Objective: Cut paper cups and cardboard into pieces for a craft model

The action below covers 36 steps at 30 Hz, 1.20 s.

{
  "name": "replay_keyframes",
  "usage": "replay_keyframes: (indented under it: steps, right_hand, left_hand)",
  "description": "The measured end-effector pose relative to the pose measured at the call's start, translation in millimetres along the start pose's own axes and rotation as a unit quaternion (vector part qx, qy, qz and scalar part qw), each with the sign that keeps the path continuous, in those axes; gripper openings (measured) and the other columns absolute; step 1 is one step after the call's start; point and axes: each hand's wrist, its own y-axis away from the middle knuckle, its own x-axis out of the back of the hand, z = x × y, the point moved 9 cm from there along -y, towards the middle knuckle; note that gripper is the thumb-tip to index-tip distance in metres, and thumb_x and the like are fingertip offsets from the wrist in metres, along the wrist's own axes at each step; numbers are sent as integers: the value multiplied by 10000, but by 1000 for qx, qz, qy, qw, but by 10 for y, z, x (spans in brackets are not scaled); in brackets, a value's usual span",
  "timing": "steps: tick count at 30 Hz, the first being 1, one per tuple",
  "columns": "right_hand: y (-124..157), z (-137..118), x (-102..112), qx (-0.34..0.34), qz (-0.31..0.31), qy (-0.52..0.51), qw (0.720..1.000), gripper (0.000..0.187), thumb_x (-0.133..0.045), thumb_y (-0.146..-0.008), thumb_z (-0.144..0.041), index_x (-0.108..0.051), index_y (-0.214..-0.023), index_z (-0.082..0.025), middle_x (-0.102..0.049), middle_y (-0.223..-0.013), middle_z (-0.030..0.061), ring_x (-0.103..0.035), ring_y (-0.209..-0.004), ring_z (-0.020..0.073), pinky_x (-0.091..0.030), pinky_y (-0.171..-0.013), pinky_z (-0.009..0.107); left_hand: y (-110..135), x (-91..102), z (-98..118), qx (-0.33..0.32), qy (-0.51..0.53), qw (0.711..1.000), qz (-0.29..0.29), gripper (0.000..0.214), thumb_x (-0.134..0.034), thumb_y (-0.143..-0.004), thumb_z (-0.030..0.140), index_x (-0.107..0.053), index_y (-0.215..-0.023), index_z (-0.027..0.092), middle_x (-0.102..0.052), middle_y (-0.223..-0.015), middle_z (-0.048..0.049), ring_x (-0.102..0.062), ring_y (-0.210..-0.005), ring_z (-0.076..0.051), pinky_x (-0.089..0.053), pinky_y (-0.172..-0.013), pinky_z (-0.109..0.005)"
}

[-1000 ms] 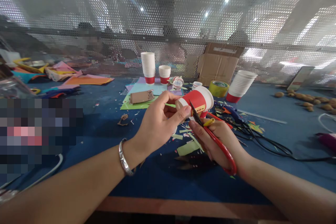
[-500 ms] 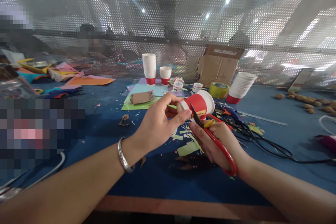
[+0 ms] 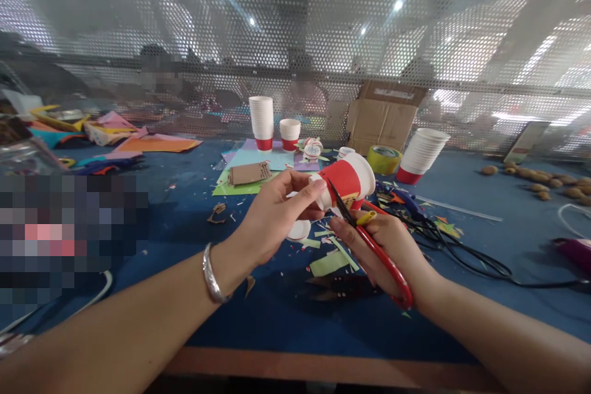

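Observation:
My left hand [image 3: 272, 215] pinches the bottom end of a red and white paper cup [image 3: 349, 180], held sideways above the blue table [image 3: 194, 221]. A silver bracelet [image 3: 211, 274] sits on that wrist. My right hand [image 3: 392, 249] grips red-handled scissors [image 3: 376, 246], whose dark blades point up against the cup's red side. Green paper scraps [image 3: 329, 261] and a small white disc [image 3: 298, 231] lie just below the hands.
At the back stand a stack of paper cups [image 3: 261, 122], a single cup [image 3: 290, 133], a tilted cup stack [image 3: 422, 154], a tape roll [image 3: 384, 159] and a cardboard box [image 3: 385, 114]. Coloured paper sheets [image 3: 152, 143] lie left, black cables [image 3: 462, 246] right. A perforated screen [image 3: 295, 43] rises behind.
The cup has shifted slightly up and left in my left hand. A white disc now shows under that hand. The scissors stay against the cup.

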Motion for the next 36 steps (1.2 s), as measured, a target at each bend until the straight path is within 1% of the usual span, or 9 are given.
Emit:
replay_keyframes:
  steps: [4, 9, 13, 18, 24, 27, 30, 33, 36]
  right_hand:
    - [12, -4, 8, 3, 8, 3, 1000, 526, -544, -917, -607, -408, -570, -237, -434, -346, -46, -371, -309, 95, -266, -347, 238]
    - [22, 4, -11, 9, -2, 1, 1000, 559, -528, -927, -616, -407, -533, -238, -436, -330, -38, -401, -312, 98, -300, -357, 234]
    - [39, 28, -43, -1, -13, -13, 1000, 568, -518, -934, -612, -404, -524, -236, -433, -331, -37, -403, -304, 96, -297, -352, 230]
    - [57, 23, -35, -7, -3, -28, 1000, 541, -533, -934, -584, -391, -543, -239, -434, -353, -42, -391, -301, 94, -270, -344, 230]
    - [54, 3, -29, -3, -4, -25, 1000, 533, -529, -933, -595, -415, -557, -234, -437, -347, -38, -394, -307, 100, -265, -350, 233]
    - [53, 8, -39, -2, -9, -32, 999, 490, -540, -933, -584, -456, -605, -230, -447, -348, -46, -410, -309, 104, -294, -361, 228]
    - [62, 18, -57, -4, -17, -45, 999, 476, -551, -932, -570, -450, -612, -233, -449, -345, -51, -410, -301, 102, -294, -354, 226]
    - [74, 17, -53, -3, -14, -50, 999, 487, -554, -932, -564, -422, -595, -238, -430, -343, -57, -386, -289, 95, -262, -333, 226]
    - [79, 8, -35, -2, -4, -58, 998, 454, -581, -925, -539, -428, -622, -237, -436, -358, -65, -388, -289, 95, -261, -330, 223]
  left_hand:
    - [0, 6, 67, -31, -5, 1000, -4, 304, -764, -829, 413, -588, -910, 178, -667, -881, -9, -649, -723, -109, -572, -744, -277]
    - [31, -8, 130, -79, -69, 994, -32, 282, -746, -849, 415, -607, -958, 195, -673, -949, -30, -659, -768, -135, -553, -697, -269]
    - [49, -9, 134, -84, -105, 990, -29, 324, -733, -851, 454, -626, -1019, 198, -685, -1012, -64, -679, -814, -173, -556, -681, -287]
    - [71, -29, 178, -94, -108, 989, -30, 328, -733, -852, 452, -626, -1031, 199, -698, -1039, -74, -694, -845, -191, -548, -678, -288]
    - [93, -34, 243, -119, -138, 983, -27, 311, -727, -860, 438, -609, -1035, 210, -705, -933, -48, -683, -792, -182, -531, -640, -272]
    - [121, -39, 304, -158, -177, 971, -21, 292, -730, -864, 411, -601, -1040, 218, -690, -925, -37, -681, -806, -176, -553, -701, -280]
    - [153, -52, 343, -188, -205, 960, -22, 277, -718, -877, 399, -592, -1042, 215, -678, -1032, -64, -682, -907, -195, -572, -802, -312]
    - [172, -58, 342, -193, -214, 957, -27, 284, -703, -890, 399, -585, -1067, 211, -668, -1079, -86, -672, -962, -209, -570, -858, -339]
    - [180, -51, 343, -192, -212, 958, -28, 281, -698, -895, 402, -575, -1063, 213, -666, -1086, -88, -673, -950, -207, -570, -864, -348]
